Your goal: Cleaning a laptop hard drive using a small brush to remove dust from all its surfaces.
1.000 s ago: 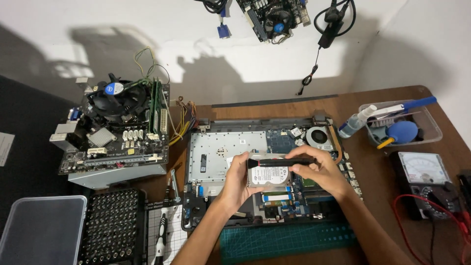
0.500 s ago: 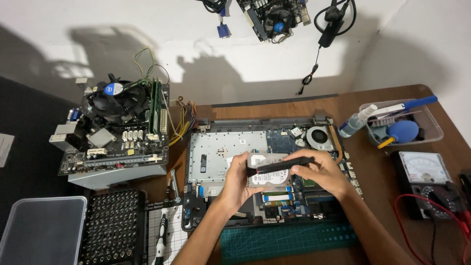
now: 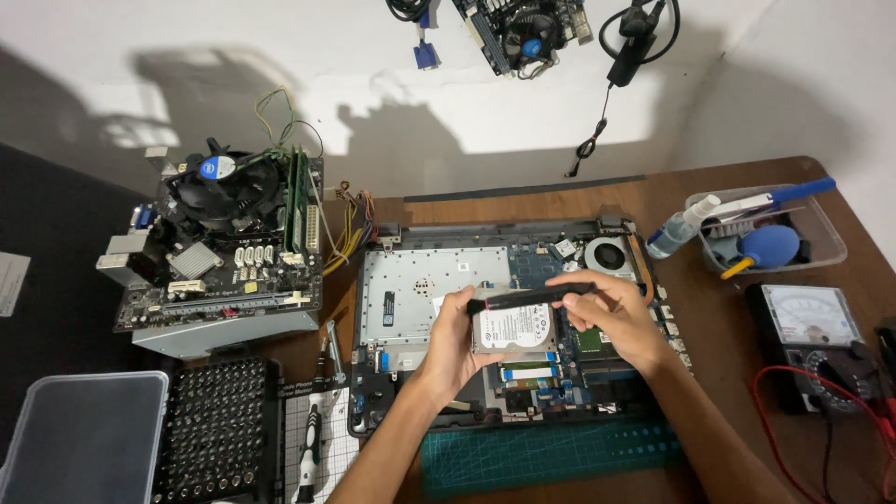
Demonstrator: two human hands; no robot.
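Between the earlier frames and this one, little has shifted: both hands hold the same spot over the middle of the frame, and the black strip along the top of the drive has tipped slightly, its right end now higher.

The left hand (image 3: 455, 338) grips the hard drive (image 3: 513, 329) from its left side, fingers closed around the edge, holding it label-up just above the opened laptop chassis (image 3: 420, 280). The right hand (image 3: 611, 313) pinches the right end of the black strip (image 3: 527, 298), which lies along the drive's upper edge; thumb and fingers are closed on it. Whether that strip is a bracket, a cable or a tool is hard to tell at this size.

By the look of it, the step in hand is working the strip at the drive's top edge, either freeing it or fitting it, while the drive is held off the chassis. The next move calls for a steady hold by the left hand and a controlled, even action from the right along that edge, keeping the drive level over the bay in the lower centre.

Around this, a desktop motherboard (image 3: 229, 247) sits at the left, a bit set (image 3: 215, 429) at lower left, a green cutting mat (image 3: 551, 457) along the bottom, and a multimeter (image 3: 807, 322) at the right of the brown surface (image 3: 709, 327).
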